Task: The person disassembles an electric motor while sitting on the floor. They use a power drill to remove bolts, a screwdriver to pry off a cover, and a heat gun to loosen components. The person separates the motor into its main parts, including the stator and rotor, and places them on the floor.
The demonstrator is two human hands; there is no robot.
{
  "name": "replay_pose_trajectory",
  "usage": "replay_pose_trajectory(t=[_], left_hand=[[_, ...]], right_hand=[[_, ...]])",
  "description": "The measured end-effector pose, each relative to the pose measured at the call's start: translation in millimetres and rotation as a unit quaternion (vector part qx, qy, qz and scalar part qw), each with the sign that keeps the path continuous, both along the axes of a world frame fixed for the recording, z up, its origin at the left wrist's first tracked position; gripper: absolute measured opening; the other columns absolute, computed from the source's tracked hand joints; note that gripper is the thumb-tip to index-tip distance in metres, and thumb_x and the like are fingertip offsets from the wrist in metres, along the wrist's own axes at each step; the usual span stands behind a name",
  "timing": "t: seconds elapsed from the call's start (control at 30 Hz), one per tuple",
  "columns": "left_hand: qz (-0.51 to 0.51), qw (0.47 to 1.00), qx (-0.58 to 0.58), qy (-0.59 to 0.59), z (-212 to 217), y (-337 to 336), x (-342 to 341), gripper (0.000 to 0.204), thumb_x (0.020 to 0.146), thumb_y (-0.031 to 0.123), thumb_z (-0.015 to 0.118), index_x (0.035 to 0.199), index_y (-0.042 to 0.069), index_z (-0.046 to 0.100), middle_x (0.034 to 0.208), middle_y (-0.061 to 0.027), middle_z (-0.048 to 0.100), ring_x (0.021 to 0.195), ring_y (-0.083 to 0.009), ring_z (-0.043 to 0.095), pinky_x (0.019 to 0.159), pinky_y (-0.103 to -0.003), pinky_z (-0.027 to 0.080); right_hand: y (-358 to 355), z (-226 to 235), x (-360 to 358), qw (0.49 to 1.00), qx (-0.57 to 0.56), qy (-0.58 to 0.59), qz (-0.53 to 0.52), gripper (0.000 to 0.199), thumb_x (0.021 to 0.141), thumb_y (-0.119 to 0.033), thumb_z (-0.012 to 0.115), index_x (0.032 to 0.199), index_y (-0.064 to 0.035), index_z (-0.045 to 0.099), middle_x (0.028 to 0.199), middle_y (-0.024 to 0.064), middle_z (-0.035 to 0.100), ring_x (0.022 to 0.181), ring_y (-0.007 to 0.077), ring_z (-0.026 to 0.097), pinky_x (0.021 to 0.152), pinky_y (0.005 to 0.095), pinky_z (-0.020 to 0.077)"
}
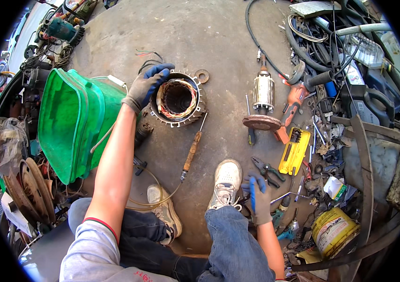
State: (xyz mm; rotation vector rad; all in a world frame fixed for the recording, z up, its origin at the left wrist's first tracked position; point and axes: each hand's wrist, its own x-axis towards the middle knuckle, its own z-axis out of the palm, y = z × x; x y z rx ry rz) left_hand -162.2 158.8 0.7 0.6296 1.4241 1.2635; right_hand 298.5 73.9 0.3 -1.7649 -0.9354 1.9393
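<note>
While the left hand (148, 88) holds the finned, copper-wound stator (179, 114), the right hand's (260, 201) grip is unclear.

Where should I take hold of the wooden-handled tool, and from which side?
Probably mid-length on the wooden handle, from above and the right, with the right hand. The handle is the tool's thick, long section, lying slanted; its thin rod points away from you and a hose leaves the near end. The left hand is at the stator.

The left hand (148, 87) touches the motor housing (197, 113); the right hand (259, 199), its grip unclear, is near the pliers (262, 166).
</note>
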Motion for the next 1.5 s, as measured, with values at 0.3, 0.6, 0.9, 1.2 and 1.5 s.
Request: replay_pose_trajectory(t=[0.3,0.6,0.9,1.2,1.5], left_hand=[[0.038,0.994,0.019,0.102,25.9,-29.6,70.3,0.032,0.098,0.020,0.064,0.123,0.000,0.063,0.116,-0.0040,0.067,0.103,-0.0094,0.060,0.093,-0.025,0.049],[-0.063,0.961,0.039,0.265,37.9,-50.4,112.1,0.041,0.093,0.001,0.060,0.134,0.001,0.054,0.136,-0.0095,0.058,0.125,-0.0166,0.054,0.108,-0.032,0.042],[-0.041,0.980,-0.020,0.194,39.9,-29.2,94.2,0.035,0.096,0.005,0.057,0.131,0.004,0.059,0.130,-0.0059,0.063,0.118,-0.0140,0.058,0.104,-0.030,0.045],[-0.095,0.969,-0.076,0.216,47.2,1.5,71.2,0.033,0.094,0.004,0.056,0.126,0.007,0.064,0.117,-0.0057,0.069,0.105,-0.0124,0.062,0.096,-0.028,0.049],[-0.120,0.959,-0.088,0.240,54.5,17.5,75.2,0.032,0.096,0.008,0.057,0.125,0.015,0.067,0.107,-0.0055,0.071,0.078,-0.0101,0.062,0.070,-0.027,0.053]], right_hand=[[1.3,-7.0,-10.3,0.998,0.050,0.014,-0.027,0.032,0.102,-0.022,0.056,0.120,0.0040,0.060,0.102,0.0107,0.069,0.084,0.0152,0.067,0.075,0.0293,0.0552],[34.4,-7.5,-124.8,0.918,0.152,-0.179,0.321,0.054,0.087,-0.041,0.070,0.115,0.0041,0.064,0.106,0.0242,0.069,0.100,0.0353,0.068,0.091,0.0388,0.0515],[38.6,-67.2,-164.4,0.962,-0.134,-0.151,0.185,0.054,0.079,-0.046,0.078,0.085,0.0069,0.069,0.086,0.0267,0.070,0.090,0.0404,0.070,0.082,0.0443,0.0540],[35.9,-91.8,-188.0,0.970,-0.123,-0.111,0.180,0.058,0.085,-0.052,0.073,0.097,0.0034,0.061,0.067,0.0151,0.066,0.049,0.0225,0.065,0.042,0.0325,0.0520],[-94.4,-21.2,-250.6,0.728,-0.339,0.196,0.562,0.057,0.096,-0.053,0.054,0.122,-0.0023,0.059,0.102,0.0185,0.070,0.077,0.0267,0.071,0.067,0.0381,0.0587]])
